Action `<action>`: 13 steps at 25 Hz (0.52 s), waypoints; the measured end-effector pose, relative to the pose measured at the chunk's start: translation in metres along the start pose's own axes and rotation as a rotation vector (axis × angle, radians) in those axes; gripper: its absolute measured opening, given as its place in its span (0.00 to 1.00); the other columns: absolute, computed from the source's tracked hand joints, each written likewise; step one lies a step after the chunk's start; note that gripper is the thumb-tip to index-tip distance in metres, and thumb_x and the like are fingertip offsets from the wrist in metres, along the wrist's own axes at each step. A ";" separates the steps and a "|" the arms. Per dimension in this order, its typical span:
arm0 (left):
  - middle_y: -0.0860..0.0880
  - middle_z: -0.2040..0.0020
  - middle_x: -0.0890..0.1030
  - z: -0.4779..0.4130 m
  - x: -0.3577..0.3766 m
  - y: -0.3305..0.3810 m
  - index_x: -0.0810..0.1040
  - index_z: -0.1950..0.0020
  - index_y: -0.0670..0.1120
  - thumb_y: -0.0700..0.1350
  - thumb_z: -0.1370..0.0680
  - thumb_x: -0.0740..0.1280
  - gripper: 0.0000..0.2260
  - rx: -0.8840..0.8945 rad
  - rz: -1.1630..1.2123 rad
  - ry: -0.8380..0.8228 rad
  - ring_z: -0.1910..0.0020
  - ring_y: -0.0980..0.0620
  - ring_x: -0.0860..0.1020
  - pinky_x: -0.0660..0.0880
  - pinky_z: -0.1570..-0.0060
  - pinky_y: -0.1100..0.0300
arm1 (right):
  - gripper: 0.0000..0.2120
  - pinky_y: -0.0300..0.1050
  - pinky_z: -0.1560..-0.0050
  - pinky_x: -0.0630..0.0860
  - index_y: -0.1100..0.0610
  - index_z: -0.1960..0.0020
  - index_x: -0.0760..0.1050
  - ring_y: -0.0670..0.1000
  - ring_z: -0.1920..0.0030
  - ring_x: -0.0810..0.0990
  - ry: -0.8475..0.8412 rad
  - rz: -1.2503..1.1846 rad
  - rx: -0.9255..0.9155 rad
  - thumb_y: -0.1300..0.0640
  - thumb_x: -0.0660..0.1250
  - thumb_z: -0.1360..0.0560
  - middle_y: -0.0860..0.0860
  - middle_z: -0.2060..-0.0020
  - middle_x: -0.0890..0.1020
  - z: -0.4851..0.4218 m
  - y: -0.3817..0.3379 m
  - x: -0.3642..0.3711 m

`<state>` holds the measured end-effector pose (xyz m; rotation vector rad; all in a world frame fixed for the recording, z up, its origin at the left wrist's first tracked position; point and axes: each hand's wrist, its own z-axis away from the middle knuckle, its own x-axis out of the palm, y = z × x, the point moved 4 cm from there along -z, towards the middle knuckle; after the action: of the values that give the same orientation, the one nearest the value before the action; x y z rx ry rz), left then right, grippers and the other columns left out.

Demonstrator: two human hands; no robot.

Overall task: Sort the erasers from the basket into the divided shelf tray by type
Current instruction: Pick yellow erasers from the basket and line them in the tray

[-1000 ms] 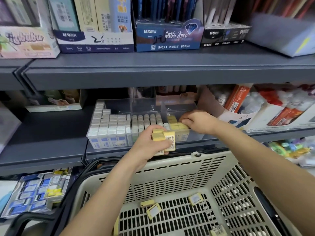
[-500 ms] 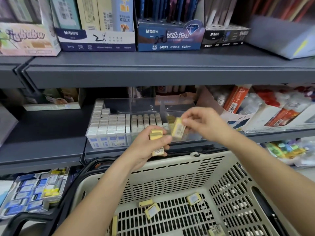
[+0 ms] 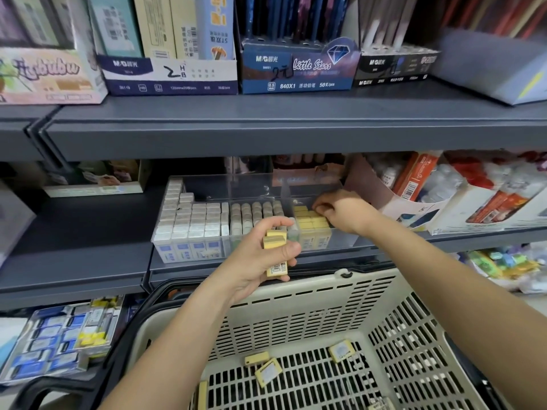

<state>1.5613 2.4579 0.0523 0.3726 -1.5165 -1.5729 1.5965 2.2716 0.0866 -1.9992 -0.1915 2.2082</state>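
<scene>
A clear divided tray (image 3: 307,184) sits on the middle shelf with white erasers (image 3: 189,220) at left, grey round-topped ones (image 3: 251,211) in the middle and yellow erasers (image 3: 310,221) at right. My left hand (image 3: 260,258) grips a small stack of yellow erasers (image 3: 276,253) in front of the tray. My right hand (image 3: 340,211) reaches into the right compartment, its curled fingertips down on the yellow rows; whether it pinches one there is hidden. Below, a beige slotted basket (image 3: 310,306) holds several loose yellow erasers (image 3: 268,371).
The upper shelf (image 3: 296,125) overhangs the tray and carries pencil boxes (image 3: 296,69). A tilted carton of bottles and red packs (image 3: 414,190) stands right of the tray. A tray of mixed erasers (image 3: 62,338) lies on the lower left shelf.
My right hand took a yellow eraser from the stack in my left hand and carried it back into the tray's right compartment. The stack in my left hand is smaller.
</scene>
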 end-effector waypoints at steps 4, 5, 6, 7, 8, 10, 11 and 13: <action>0.49 0.60 0.79 -0.001 0.000 -0.001 0.76 0.49 0.48 0.42 0.38 0.74 0.19 -0.013 -0.025 0.053 0.65 0.53 0.80 0.76 0.72 0.60 | 0.13 0.48 0.43 0.73 0.54 0.42 0.76 0.55 0.44 0.77 0.128 0.017 -0.039 0.54 0.57 0.21 0.53 0.44 0.80 0.017 -0.014 -0.009; 0.49 0.61 0.80 -0.001 -0.001 -0.002 0.76 0.49 0.48 0.41 0.37 0.75 0.18 -0.010 -0.026 0.060 0.65 0.53 0.80 0.76 0.72 0.60 | 0.11 0.47 0.47 0.75 0.53 0.46 0.78 0.52 0.49 0.79 0.217 -0.063 -0.065 0.52 0.59 0.22 0.51 0.50 0.83 0.027 -0.021 -0.013; 0.49 0.62 0.80 -0.001 -0.001 -0.002 0.76 0.49 0.47 0.41 0.36 0.75 0.17 -0.005 -0.028 0.068 0.65 0.53 0.80 0.76 0.72 0.60 | 0.10 0.44 0.53 0.75 0.52 0.52 0.80 0.46 0.56 0.80 0.270 -0.190 -0.095 0.49 0.62 0.23 0.48 0.57 0.83 0.039 -0.031 -0.016; 0.49 0.61 0.80 -0.001 -0.001 -0.002 0.76 0.49 0.47 0.40 0.36 0.75 0.17 0.002 -0.035 0.078 0.65 0.53 0.80 0.76 0.72 0.60 | 0.09 0.40 0.58 0.74 0.51 0.58 0.79 0.40 0.62 0.78 0.266 -0.318 -0.121 0.46 0.64 0.26 0.44 0.64 0.82 0.050 -0.041 -0.016; 0.49 0.60 0.80 -0.002 -0.001 -0.002 0.75 0.49 0.47 0.39 0.35 0.75 0.17 0.013 -0.058 0.090 0.64 0.54 0.81 0.76 0.72 0.60 | 0.10 0.37 0.62 0.72 0.49 0.62 0.77 0.38 0.67 0.76 0.224 -0.416 -0.126 0.43 0.66 0.28 0.43 0.68 0.80 0.059 -0.053 -0.016; 0.49 0.58 0.80 -0.002 0.002 -0.002 0.74 0.50 0.47 0.35 0.33 0.75 0.17 0.062 -0.160 0.113 0.63 0.56 0.81 0.76 0.70 0.61 | 0.14 0.35 0.65 0.71 0.49 0.64 0.75 0.39 0.68 0.74 0.131 -0.476 -0.084 0.38 0.69 0.35 0.43 0.70 0.78 0.066 -0.071 -0.010; 0.49 0.58 0.80 -0.002 0.004 -0.002 0.73 0.50 0.47 0.34 0.33 0.75 0.18 0.091 -0.215 0.118 0.62 0.58 0.80 0.77 0.69 0.62 | 0.16 0.36 0.64 0.71 0.50 0.64 0.74 0.40 0.67 0.74 0.111 -0.449 -0.059 0.38 0.71 0.38 0.43 0.69 0.78 0.066 -0.077 -0.007; 0.50 0.56 0.79 -0.001 0.005 -0.002 0.72 0.48 0.48 0.32 0.33 0.75 0.20 0.109 -0.262 0.111 0.61 0.59 0.80 0.78 0.64 0.62 | 0.14 0.39 0.63 0.72 0.50 0.63 0.73 0.42 0.64 0.74 0.114 -0.387 -0.014 0.42 0.73 0.37 0.43 0.68 0.77 0.065 -0.081 -0.006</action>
<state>1.5589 2.4530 0.0522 0.7341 -1.5181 -1.6425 1.5353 2.3506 0.1148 -1.8940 -0.5307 1.8534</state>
